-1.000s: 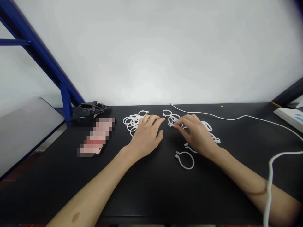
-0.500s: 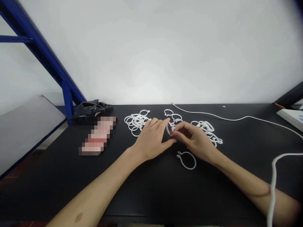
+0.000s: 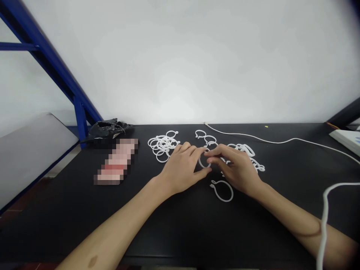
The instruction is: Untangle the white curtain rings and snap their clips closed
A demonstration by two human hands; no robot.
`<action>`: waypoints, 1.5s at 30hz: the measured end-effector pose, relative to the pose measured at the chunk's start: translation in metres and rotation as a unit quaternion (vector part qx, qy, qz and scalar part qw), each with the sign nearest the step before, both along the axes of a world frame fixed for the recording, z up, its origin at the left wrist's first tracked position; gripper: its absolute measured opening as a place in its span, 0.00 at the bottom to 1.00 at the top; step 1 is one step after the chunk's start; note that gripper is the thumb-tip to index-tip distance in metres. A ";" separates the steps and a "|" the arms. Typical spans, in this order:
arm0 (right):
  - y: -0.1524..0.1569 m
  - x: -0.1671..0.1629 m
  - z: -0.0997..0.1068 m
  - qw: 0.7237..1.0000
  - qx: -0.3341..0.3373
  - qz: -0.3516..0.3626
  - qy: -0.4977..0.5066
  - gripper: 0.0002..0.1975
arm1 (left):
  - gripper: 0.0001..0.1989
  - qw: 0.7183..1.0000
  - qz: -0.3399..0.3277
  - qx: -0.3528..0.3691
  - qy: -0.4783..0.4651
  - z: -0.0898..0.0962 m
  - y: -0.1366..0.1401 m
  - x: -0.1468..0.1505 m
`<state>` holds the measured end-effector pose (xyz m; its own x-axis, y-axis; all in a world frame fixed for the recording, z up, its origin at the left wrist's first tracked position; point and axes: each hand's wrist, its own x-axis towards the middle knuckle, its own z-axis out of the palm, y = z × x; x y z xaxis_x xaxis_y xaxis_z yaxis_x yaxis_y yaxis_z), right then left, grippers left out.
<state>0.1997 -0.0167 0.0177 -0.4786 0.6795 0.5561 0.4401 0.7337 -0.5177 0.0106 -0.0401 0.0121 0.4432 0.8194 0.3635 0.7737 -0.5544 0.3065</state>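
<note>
Well, white ring, illegible blue marks

Kinda cluttered black counter
Pile of white rings on the left, looser bunch on the right, lone ring up front, plus white cable, black bag, some pixelated pinkish thing.

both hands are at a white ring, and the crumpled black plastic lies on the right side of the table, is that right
No, the side is wrong: the head view shows the crumpled black plastic on the left side of the table. The left hand and right hand are at a white ring.
</note>
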 end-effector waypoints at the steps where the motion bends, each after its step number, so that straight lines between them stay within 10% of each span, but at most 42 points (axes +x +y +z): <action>1: 0.000 0.000 0.000 1.000 -0.006 -0.003 0.002 0.03 | 0.22 1.000 0.000 0.001 0.000 0.000 0.000 0.000; 11: 0.003 0.002 -0.001 0.998 -0.048 -0.023 -0.022 0.04 | 0.18 1.000 0.005 0.018 0.017 0.000 0.001 0.001; 23: 0.105 -0.028 -0.008 0.908 0.148 -0.045 -0.389 0.19 | 0.24 0.953 0.298 0.013 0.041 -0.004 0.034 -0.051; 33: 0.071 -0.030 0.006 0.965 0.178 -0.028 -0.188 0.10 | 0.24 0.980 0.190 0.055 -0.001 0.003 0.020 -0.031; 38: 0.021 -0.008 0.002 0.982 0.152 -0.003 -0.112 0.07 | 0.25 0.998 0.050 0.031 0.006 0.002 0.003 -0.006; 45: 0.003 0.004 -0.002 0.997 0.041 -0.024 -0.063 0.05 | 0.20 1.000 0.016 0.016 0.002 -0.002 -0.001 0.001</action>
